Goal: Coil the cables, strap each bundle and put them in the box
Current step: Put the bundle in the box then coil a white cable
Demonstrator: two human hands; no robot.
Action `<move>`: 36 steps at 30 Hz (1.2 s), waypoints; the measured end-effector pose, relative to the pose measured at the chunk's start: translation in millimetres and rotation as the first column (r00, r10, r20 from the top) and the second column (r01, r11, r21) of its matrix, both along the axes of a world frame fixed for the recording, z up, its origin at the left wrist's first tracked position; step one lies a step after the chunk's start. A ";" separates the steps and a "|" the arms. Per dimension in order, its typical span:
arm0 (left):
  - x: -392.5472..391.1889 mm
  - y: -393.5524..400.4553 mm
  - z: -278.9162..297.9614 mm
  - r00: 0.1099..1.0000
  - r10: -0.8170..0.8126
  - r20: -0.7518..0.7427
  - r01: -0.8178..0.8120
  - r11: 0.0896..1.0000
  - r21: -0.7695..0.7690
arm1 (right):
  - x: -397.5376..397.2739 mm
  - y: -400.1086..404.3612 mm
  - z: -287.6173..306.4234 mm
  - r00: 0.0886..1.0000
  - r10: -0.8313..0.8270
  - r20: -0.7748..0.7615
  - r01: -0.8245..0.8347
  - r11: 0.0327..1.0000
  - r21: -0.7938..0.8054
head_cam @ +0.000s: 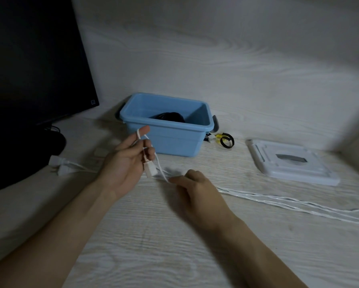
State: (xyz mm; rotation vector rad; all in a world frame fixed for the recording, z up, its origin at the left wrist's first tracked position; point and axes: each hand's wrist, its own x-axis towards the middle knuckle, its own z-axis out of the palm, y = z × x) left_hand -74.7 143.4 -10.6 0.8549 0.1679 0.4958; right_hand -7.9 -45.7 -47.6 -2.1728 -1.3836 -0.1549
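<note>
- The left hand (pixel 126 161) is raised palm-up in front of the blue plastic box (pixel 166 138), its fingers curled around a white cable (pixel 278 199).
- The cable loops over the left index finger and drops between the fingers; its white connector (pixel 150 169) hangs just below them, beside the palm.
- From the connector the cable runs down to the right hand (pixel 195 190), which pinches it between thumb and fingertips just above the pale wood-grain table (pixel 153 246).
- Beyond the right hand, several strands of the cable trail across the table to the right edge of the view.
- A black cable bundle (pixel 170 117) lies inside the box.
- Black straps (pixel 226 140) lie on the table just right of the box; its white lid (pixel 291 163) lies farther right.
- White plugs (pixel 60 165) lie to the left, near a dark monitor (pixel 35 59).
</note>
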 end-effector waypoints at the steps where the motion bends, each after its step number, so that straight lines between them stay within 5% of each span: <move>1: 0.2 -3.0 -0.5 1.000 0.020 -0.006 -0.020 1.000 0.010 | -2.3 2.2 -0.6 1.000 0.011 0.020 -0.011 1.000 -0.009; 7: -0.2 -23.6 -9.1 0.990 0.130 -0.058 -0.111 0.959 0.260 | -6.6 3.9 -1.5 0.996 0.049 0.070 -0.049 0.999 0.000; 13: -4.2 -31.9 -13.8 0.993 0.116 -0.037 -0.066 0.767 0.638 | -11.0 2.3 4.7 0.995 0.093 -0.019 -0.089 0.984 0.157; 19: -0.7 -34.0 -11.5 0.977 0.210 0.026 -0.204 0.899 0.387 | -10.9 -2.1 5.5 0.985 0.148 -0.087 -0.137 0.982 0.127; 21: -1.3 -25.9 -13.4 0.973 0.228 0.034 -0.216 0.849 0.483 | -11.6 -2.3 5.4 0.986 0.146 -0.075 -0.136 0.983 0.121; 24: -6.1 -23.9 -15.3 0.994 0.062 -0.087 0.021 0.683 0.730 | -13.0 -1.5 5.1 0.985 0.149 -0.089 -0.131 0.975 0.181; 30: -14.5 -36.2 -8.8 0.943 -0.137 -0.304 0.319 0.641 0.698 | -3.7 1.9 4.1 0.966 0.093 -0.243 0.006 0.925 0.380; 36: -16.8 -32.2 -6.6 0.895 -0.226 -0.384 0.438 0.601 0.668 | 13.3 -3.0 7.6 0.998 -0.055 -0.040 0.066 0.932 0.357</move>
